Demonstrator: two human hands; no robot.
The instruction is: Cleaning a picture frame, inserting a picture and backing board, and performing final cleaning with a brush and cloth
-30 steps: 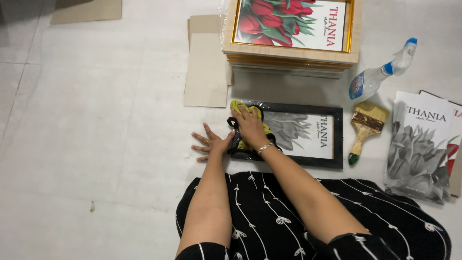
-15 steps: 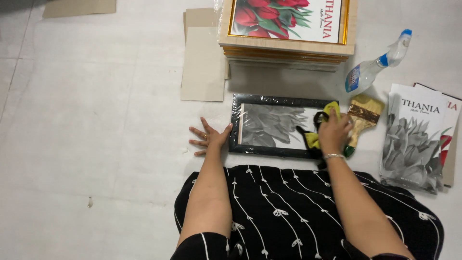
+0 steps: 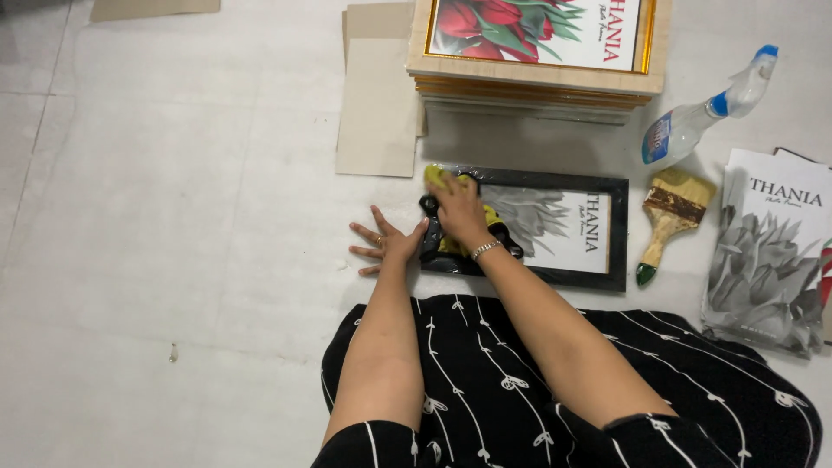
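I see my right hand [image 3: 458, 211] fingers curled, pressing a yellow cloth [image 3: 440, 178] on the black picture frame's [image 3: 555, 227] left end, left hand [image 3: 387, 249] spread flat on floor beside it, spray bottle [image 3: 702, 114] upper right.

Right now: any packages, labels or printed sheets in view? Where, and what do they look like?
Spray bottle label: upper right, blue patch on clear bottle.
Loose prints: right edge, grey flower picture, white header.
Black framed print: centre, grey flower; right hand presses yellow cloth on it.
Stacked frames: top, red tulips, gold border.
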